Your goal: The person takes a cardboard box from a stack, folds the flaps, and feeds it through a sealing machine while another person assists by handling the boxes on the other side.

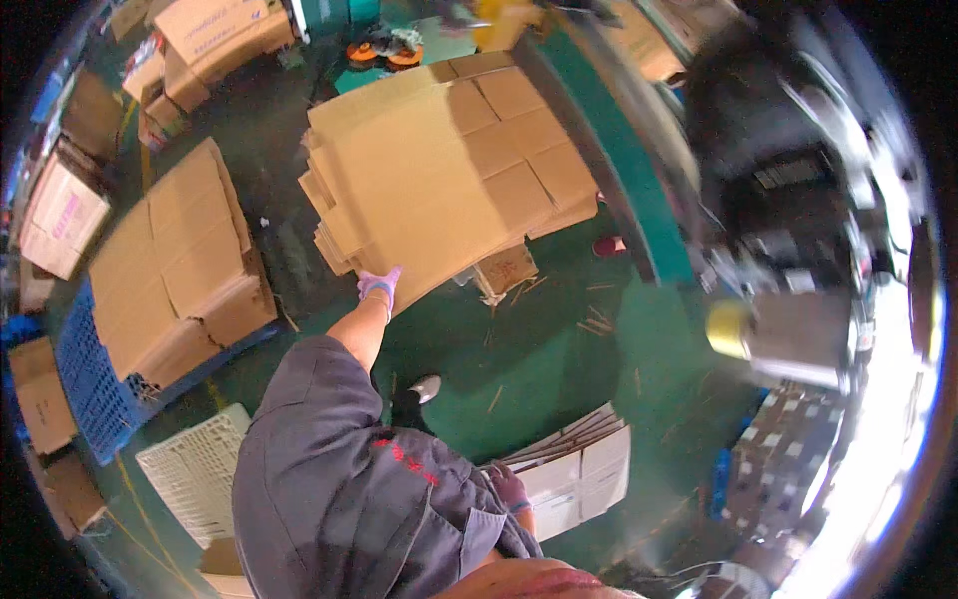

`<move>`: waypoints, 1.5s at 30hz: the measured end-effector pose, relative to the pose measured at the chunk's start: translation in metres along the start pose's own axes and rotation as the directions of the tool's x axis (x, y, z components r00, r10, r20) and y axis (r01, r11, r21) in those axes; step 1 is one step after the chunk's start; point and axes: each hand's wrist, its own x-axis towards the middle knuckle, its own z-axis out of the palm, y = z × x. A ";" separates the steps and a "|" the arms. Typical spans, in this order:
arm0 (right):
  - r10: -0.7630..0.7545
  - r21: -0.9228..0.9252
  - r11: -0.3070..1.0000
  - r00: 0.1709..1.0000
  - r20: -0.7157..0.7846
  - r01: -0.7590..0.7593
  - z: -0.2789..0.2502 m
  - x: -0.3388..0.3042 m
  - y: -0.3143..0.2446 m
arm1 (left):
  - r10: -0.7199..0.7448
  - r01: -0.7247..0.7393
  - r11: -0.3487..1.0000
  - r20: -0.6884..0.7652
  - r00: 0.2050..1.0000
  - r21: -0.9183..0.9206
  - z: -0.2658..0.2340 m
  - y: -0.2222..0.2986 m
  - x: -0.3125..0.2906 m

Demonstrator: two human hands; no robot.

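Observation:
My left hand (pixel 378 288), in a pale lilac glove, reaches out to the near left corner of a large stack of flattened brown cardboard boxes (pixel 419 170). Its fingers close around the edge of the top cardboard sheet, which looks smooth and lies partly over the creased ones. Lower down, my right hand (pixel 512 489), in a pinkish glove, hangs close to my body. It is beside a pile of folded whitish cardboard boxes (pixel 579 479). Its fingers are too unclear to show whether they grip that pile or only overlap it in view.
Another stack of flat cardboard (pixel 175 250) lies on a blue plastic pallet (pixel 95 369) at left, near a cream pallet (pixel 195 454). A green-topped machine beam (pixel 609 130) borders the big stack at right. Cardboard scraps (pixel 596 321) litter the green floor.

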 end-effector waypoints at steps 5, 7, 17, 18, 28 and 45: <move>-0.187 -0.127 0.980 0.935 -0.301 0.155 0.004 0.080 -0.077 | -0.091 0.086 0.995 -0.134 0.987 -0.039 -0.032 0.055 0.103; 0.016 0.018 1.000 0.944 -0.330 -0.011 -0.034 0.065 -0.076 | 0.037 -0.041 0.997 -0.059 0.998 -0.060 0.006 0.013 0.113; -0.532 -0.331 0.842 0.759 -0.375 0.426 -0.066 0.176 -0.320 | 0.397 -0.023 0.796 0.492 0.775 -0.605 -0.136 0.004 0.093; -0.650 -0.550 0.740 0.625 -0.432 0.388 -0.070 0.179 -0.356 | 0.397 -0.031 0.842 0.579 0.712 -0.539 -0.163 0.027 0.055; -0.466 0.065 0.536 0.359 -0.809 0.842 -0.171 0.076 -0.451 | 0.403 -0.411 -0.911 0.177 -0.898 -0.011 -0.369 0.204 -0.208; -0.477 -0.073 0.664 0.347 -0.807 0.744 -0.146 0.035 -0.354 | 0.338 -0.370 -0.920 0.214 -0.916 -0.130 -0.256 0.261 -0.223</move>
